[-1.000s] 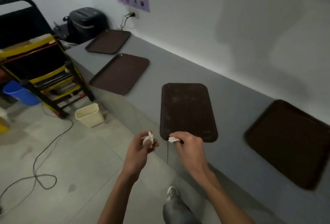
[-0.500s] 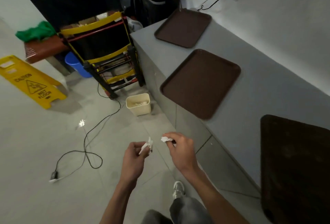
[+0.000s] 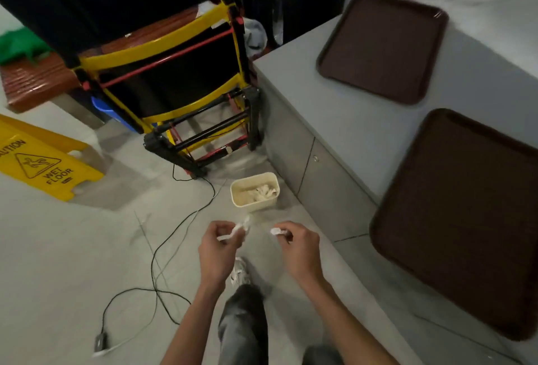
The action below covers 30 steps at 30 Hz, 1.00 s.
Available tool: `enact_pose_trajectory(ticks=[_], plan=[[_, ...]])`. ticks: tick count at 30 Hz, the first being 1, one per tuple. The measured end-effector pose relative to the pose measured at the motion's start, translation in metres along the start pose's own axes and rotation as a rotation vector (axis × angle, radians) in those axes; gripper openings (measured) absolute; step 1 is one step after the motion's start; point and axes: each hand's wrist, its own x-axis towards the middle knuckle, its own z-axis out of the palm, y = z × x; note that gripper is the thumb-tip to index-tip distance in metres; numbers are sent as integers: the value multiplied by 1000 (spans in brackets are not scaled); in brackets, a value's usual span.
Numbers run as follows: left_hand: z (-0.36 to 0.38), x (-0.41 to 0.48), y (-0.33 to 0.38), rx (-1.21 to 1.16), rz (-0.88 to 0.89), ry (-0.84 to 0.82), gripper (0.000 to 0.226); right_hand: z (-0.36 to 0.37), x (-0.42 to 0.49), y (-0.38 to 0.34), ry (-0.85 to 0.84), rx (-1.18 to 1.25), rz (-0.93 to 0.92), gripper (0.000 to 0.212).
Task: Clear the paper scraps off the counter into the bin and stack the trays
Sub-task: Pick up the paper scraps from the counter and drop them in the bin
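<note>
We hold one paper scrap [image 3: 236, 230] in our left hand [image 3: 219, 251], another scrap [image 3: 276, 231] in our right hand [image 3: 297, 249]; cream bin [image 3: 255, 193] on floor just ahead, scraps inside; two brown trays [image 3: 382, 44] on grey table [image 3: 343, 114].

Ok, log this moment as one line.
left hand: holds paper scrap | right hand: holds second scrap | bin: ahead on floor | trays: unstacked
</note>
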Motion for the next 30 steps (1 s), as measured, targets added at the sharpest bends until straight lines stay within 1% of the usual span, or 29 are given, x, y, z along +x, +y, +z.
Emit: enact_pose_trajectory(ticks=[4,6,8,12,15,17,19,21,22,23,26,28,30], plan=[[16,126,-26,86,-3,-40,17,82,92,17,-35,-22,155,19],[30,180,-48,168,-5,-76,17,122,137,37,-64,-52,211,20],[49,235,-75,287,46,-122,15,161,186,64,-93,-76,262,21],[103,345,-149,506,137,-203,11,239,289,131,-159,-190,264,26],[151,413,-206,555,138,-227,15,288,354,188,-273,-344,236,29],[182,446,-242,594,135,-256,20,314,389,221,-297,-460,221,30],[208,471,-277,649,116,-336,26,333,411,243,-330,-541,211,34],[227,488,-309,718,87,-486,37,349,424,262,-406,-604,151,33],[232,493,-318,752,81,-548,44,352,427,268,-422,-658,119,32],[234,495,-322,774,82,-572,50,352,427,270,-416,-673,120,33],[218,478,-294,761,126,-548,52,331,406,246,-332,-641,124,36],[196,454,-255,773,181,-531,54,304,383,214,-269,-618,86,47],[168,426,-213,821,235,-514,57,269,356,177,-203,-570,69,50]])
